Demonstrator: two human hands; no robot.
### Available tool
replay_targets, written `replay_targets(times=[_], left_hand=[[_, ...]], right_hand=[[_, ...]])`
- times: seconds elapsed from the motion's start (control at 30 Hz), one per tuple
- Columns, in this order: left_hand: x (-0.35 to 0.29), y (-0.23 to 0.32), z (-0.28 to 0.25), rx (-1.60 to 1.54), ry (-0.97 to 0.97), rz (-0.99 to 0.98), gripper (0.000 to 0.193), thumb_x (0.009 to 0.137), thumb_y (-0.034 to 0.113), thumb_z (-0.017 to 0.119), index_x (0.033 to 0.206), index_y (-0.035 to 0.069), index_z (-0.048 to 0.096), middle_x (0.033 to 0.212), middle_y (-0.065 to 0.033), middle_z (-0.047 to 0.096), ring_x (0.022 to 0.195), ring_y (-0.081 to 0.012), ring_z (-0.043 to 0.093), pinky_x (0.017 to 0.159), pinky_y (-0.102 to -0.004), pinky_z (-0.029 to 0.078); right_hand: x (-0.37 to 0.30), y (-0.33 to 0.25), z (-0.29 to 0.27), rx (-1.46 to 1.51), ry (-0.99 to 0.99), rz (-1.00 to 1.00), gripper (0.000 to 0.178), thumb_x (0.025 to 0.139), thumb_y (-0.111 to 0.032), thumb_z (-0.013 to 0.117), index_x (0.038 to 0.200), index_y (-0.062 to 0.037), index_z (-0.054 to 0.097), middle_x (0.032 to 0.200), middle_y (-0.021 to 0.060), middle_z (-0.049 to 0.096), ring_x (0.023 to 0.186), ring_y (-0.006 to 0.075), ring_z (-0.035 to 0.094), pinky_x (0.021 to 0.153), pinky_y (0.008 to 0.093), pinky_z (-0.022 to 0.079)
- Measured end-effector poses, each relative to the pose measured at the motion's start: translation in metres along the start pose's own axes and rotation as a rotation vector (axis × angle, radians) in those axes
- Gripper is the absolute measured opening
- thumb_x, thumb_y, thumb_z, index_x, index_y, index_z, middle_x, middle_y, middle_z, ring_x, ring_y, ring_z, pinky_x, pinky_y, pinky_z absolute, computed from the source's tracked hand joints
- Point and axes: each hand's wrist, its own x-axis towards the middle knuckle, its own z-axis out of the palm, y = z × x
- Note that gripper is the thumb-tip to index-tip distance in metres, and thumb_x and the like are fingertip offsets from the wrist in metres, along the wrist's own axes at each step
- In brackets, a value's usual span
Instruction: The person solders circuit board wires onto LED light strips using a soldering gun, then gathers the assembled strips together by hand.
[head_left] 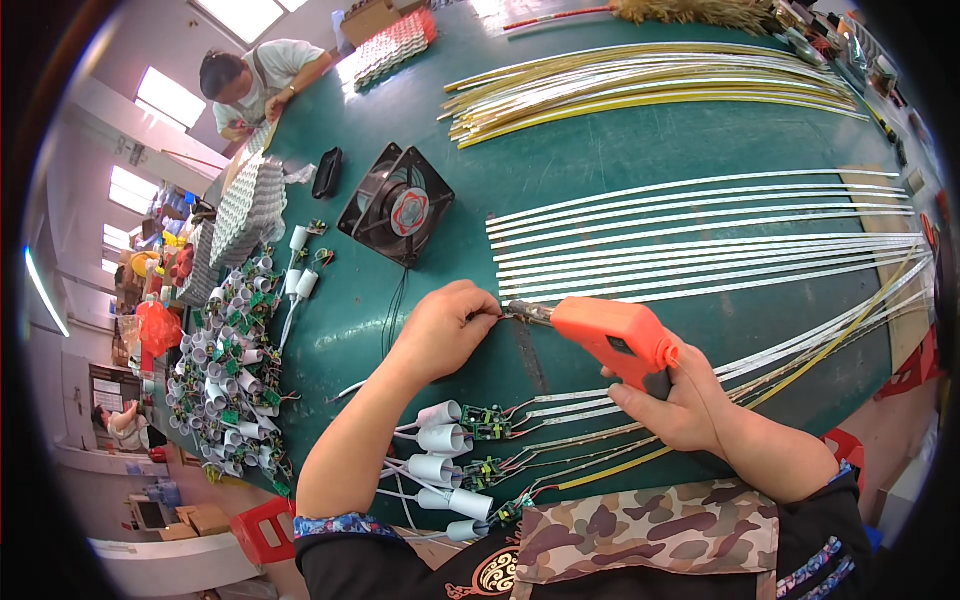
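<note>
My right hand [685,402] is wrapped round the grip of an orange soldering gun [610,333], whose metal tip points left. Just left of that tip, my left hand [447,328] is pinched at the end of a white LED strip; whatever lies between its fingers is too small to make out. Several more LED strips [640,233] run side by side to the right. Near my body, white plastic lamp caps [436,440] with green circuit boards [487,421] are joined by thin wires to other strips.
A black fan [398,207] stands beyond my left hand. At the left lies a heap of caps with boards [228,375], beside stacked white trays [248,210]. A bundle of yellowish strips [650,90] lies at the far side. Across the table a person [262,85] bends over trays.
</note>
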Motion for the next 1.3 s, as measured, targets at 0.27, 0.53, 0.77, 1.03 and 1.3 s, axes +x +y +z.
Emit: replay_targets(times=[0.27,0.53,0.77,1.03,1.3], left_hand=[[0.000,0.002,-0.001,-0.016,-0.010,-0.018,0.010,0.086,0.007,0.067,0.094,0.003,0.070,0.087,-0.0103,0.062,0.080,-0.0265,0.061,0.072,-0.0358,0.049],[0.001,0.003,-0.001,-0.014,-0.010,-0.014,0.010,0.085,0.005,0.068,0.095,0.002,0.070,0.087,-0.0086,0.062,0.077,-0.0225,0.060,0.070,-0.0332,0.048],[0.001,0.004,-0.001,-0.013,-0.020,-0.016,0.015,0.086,0.003,0.068,0.101,0.002,0.069,0.087,-0.0064,0.062,0.076,-0.0170,0.058,0.069,-0.0306,0.047],[-0.008,-0.009,-0.007,-0.626,-0.007,-0.251,0.035,0.092,0.000,0.064,0.125,0.000,0.053,0.098,-0.0058,0.067,0.086,-0.0110,0.062,0.078,-0.0257,0.050],[-0.006,-0.013,-0.015,-0.605,-0.070,-0.366,0.015,0.094,0.006,0.066,0.107,-0.001,0.067,0.098,-0.0045,0.070,0.088,-0.0096,0.063,0.079,-0.0243,0.050]], right_hand=[[-0.005,-0.009,-0.009,0.197,-0.025,0.207,0.043,0.088,-0.008,0.070,0.127,-0.0013,0.053,0.098,0.0086,0.065,0.087,0.0164,0.062,0.081,0.0322,0.050],[-0.005,0.000,-0.008,0.061,0.022,0.030,0.052,0.087,-0.011,0.072,0.133,-0.0001,0.050,0.103,0.0112,0.064,0.089,0.0180,0.059,0.082,0.0316,0.048],[-0.006,0.006,-0.008,0.015,0.062,-0.067,0.053,0.087,-0.013,0.072,0.133,-0.0001,0.049,0.103,0.0124,0.063,0.088,0.0214,0.060,0.083,0.0335,0.049],[-0.008,0.007,-0.010,0.024,0.076,-0.063,0.053,0.087,-0.014,0.073,0.133,-0.0017,0.050,0.103,0.0125,0.063,0.088,0.0234,0.061,0.083,0.0350,0.049],[-0.008,0.003,-0.010,0.030,0.085,-0.051,0.052,0.087,-0.014,0.073,0.132,-0.0012,0.050,0.101,0.0119,0.063,0.088,0.0211,0.060,0.081,0.0337,0.049]])
